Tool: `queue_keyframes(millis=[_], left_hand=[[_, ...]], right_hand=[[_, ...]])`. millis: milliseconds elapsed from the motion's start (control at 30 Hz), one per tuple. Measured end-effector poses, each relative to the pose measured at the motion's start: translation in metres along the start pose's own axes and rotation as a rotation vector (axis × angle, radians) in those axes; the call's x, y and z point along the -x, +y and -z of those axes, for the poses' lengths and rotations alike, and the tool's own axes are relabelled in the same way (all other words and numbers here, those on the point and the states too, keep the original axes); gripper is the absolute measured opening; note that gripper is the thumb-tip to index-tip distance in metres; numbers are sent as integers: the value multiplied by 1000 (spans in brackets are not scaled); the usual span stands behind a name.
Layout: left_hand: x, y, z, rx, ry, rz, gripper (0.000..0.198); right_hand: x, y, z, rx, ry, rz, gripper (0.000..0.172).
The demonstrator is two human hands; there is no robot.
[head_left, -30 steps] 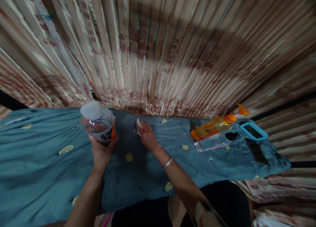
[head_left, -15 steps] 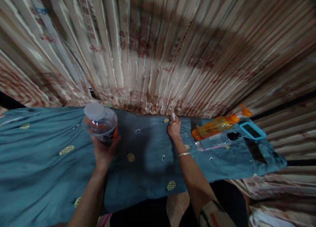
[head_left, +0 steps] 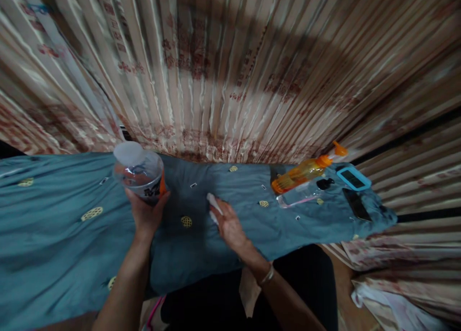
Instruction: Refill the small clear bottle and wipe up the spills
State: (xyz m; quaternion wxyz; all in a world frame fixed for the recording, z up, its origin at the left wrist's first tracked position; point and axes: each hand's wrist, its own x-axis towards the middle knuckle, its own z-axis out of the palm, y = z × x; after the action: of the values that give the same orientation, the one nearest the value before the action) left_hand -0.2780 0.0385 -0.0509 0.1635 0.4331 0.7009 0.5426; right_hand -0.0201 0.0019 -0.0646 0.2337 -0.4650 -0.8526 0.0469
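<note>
My left hand [head_left: 146,215] is wrapped round the lower part of a clear plastic bottle [head_left: 139,175] with a wide whitish cap and an orange label with dark letters. The bottle is upright, over the left part of the cloth-covered surface. My right hand [head_left: 230,225], with a bangle at the wrist, pinches a small white tissue [head_left: 215,204] between thumb and fingers. It is to the right of the bottle, low over the blue-green cloth [head_left: 201,254], and its edges are slightly blurred. Whether the tissue touches the cloth I cannot tell.
At the right lie an orange spray bottle [head_left: 298,175], a clear bottle with a black top [head_left: 298,195], a light-blue framed device [head_left: 353,178] and a dark phone [head_left: 356,204]. A pleated, patterned curtain [head_left: 216,81] hangs behind the surface.
My right hand has moved left and nearer to me with the tissue, away from the curtain's foot. My left hand still holds the bottle. The view has shifted slightly.
</note>
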Motion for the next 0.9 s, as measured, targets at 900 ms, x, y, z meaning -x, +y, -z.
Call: queue_keyframes(millis=[900], left_hand=[[-4, -2, -3, -81, 35, 37, 127]], right_hand=[[130, 48, 52, -76, 170, -406, 42]])
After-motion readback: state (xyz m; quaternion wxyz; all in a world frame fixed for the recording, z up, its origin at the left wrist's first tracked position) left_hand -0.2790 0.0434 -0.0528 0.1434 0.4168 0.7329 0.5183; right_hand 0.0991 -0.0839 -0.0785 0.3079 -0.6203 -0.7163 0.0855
